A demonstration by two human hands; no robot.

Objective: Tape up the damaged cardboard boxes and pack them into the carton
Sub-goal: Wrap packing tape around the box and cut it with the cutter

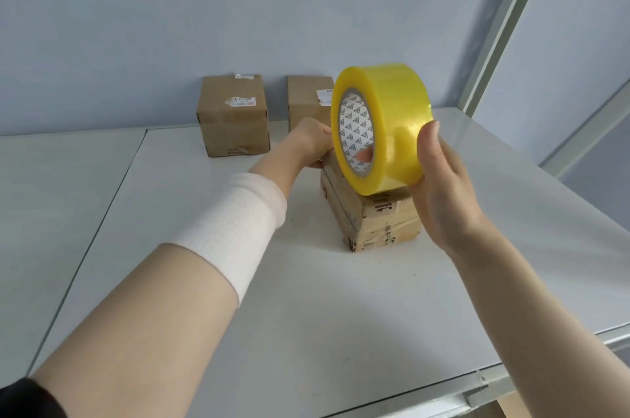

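A big roll of yellow clear tape (392, 120) stands on edge above a worn cardboard box (375, 216) in the middle of the white table. My right hand (443, 178) grips the roll, thumb on the outer face and a fingertip showing through the core. My left hand (313, 141) holds the far left end of that box, partly hidden behind the roll. Two more cardboard boxes stand at the wall: a cube-shaped one (233, 117) to the left, and a second box (308, 100) half hidden behind the tape.
The white table (306, 298) has a seam down its left side (112, 196) and its front edge at the lower right (477, 380). A blue wall is close behind the boxes. A pale frame post (504, 25) rises at the right.
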